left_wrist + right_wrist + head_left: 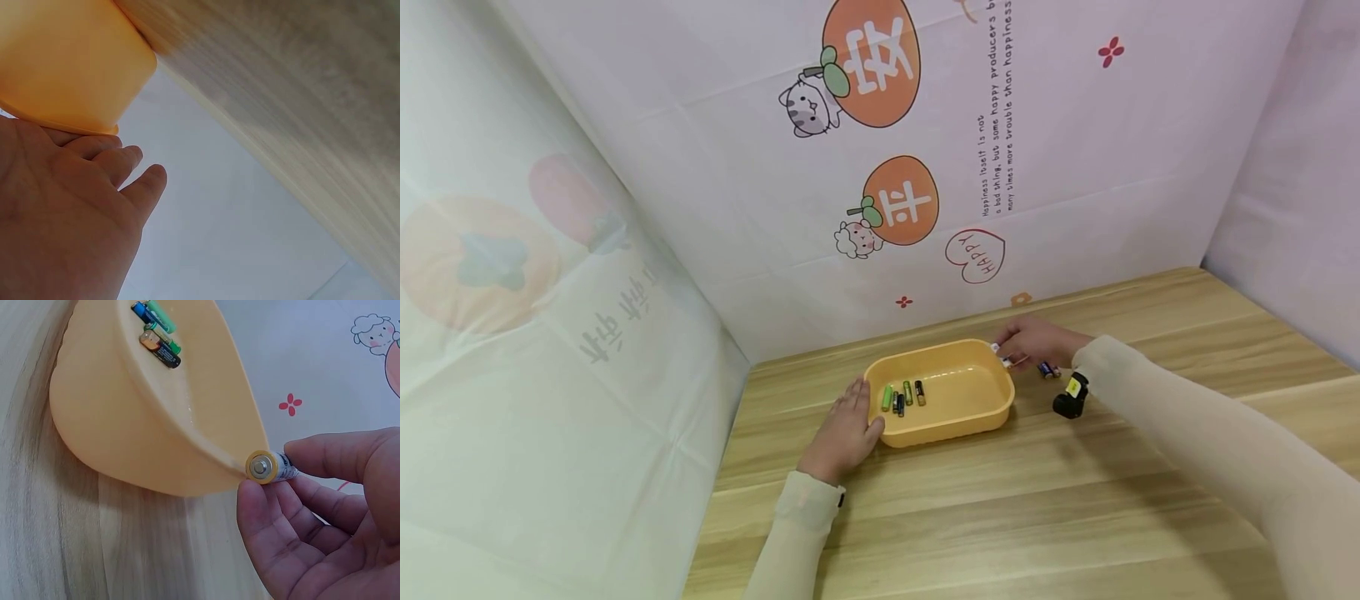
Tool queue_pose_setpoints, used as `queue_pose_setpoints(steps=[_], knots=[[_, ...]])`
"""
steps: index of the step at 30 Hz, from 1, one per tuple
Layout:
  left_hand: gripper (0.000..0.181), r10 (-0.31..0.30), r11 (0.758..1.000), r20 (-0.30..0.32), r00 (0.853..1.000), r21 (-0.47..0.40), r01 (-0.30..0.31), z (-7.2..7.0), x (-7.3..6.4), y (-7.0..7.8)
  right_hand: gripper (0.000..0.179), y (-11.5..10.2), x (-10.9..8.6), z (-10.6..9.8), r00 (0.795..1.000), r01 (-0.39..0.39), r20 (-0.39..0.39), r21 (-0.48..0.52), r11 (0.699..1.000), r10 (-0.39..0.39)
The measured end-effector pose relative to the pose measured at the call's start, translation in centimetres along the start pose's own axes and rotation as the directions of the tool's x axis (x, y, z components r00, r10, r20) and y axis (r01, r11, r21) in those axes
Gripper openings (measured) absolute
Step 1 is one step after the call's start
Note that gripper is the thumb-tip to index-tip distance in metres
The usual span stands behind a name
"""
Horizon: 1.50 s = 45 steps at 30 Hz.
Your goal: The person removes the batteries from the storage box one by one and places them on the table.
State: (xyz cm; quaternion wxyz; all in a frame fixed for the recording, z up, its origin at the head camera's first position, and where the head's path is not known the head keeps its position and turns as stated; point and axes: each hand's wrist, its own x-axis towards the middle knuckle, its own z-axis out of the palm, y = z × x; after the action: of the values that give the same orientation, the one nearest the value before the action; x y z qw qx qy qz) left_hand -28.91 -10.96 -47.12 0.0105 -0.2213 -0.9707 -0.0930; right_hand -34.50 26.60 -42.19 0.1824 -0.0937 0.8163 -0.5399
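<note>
A yellow plastic basin (962, 387) stands on the wooden table. Several small batteries (920, 392) lie inside its left end; some are green and some dark. My left hand (846, 429) rests against the basin's left side, its fingers extended along the outside under the rim in the left wrist view. At the right rim, my right hand (1037, 340) pinches a battery (272, 467) between thumb and fingers. This battery has a yellow-ringed end and a whitish label. It is held at the rim; whether it touches the rim I cannot tell.
Dark loose batteries (1047, 369) lie on the table (1000, 500) right of the basin, below the right hand. A black wrist camera (1070, 398) hangs under the right wrist. Printed white cloth (760, 275) rises behind the table and at both sides.
</note>
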Motion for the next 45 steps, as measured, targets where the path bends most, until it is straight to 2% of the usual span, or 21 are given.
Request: queue_pose_setpoints(steps=[11, 24, 29, 45], knots=[[0.066, 0.0, 1.0, -0.008, 1.0, 0.002, 0.0, 0.1, -0.1, 0.0, 0.032, 1.8, -0.1, -1.1, 1.0, -0.005, -0.031, -0.024, 1.0, 0.004], [0.066, 0.009, 1.0, -0.019, 1.0, -0.013, -0.009, 0.5, 0.2, -0.4, 0.042, 3.7, -0.5, -2.6, 0.996, -0.059, -0.061, -0.004, 0.998, 0.059], [0.067, 0.0, 1.0, -0.006, 1.0, -0.012, 0.0, 0.4, 0.2, -0.4, 0.044, 4.2, -1.0, -3.1, 0.995, -0.072, -0.064, 0.013, 0.997, 0.073], [0.068, 0.024, 1.0, -0.008, 1.0, 0.013, -0.024, 0.6, 0.3, -0.7, 0.042, 6.9, -1.5, -4.9, 0.989, -0.085, -0.121, 0.031, 0.996, 0.089]])
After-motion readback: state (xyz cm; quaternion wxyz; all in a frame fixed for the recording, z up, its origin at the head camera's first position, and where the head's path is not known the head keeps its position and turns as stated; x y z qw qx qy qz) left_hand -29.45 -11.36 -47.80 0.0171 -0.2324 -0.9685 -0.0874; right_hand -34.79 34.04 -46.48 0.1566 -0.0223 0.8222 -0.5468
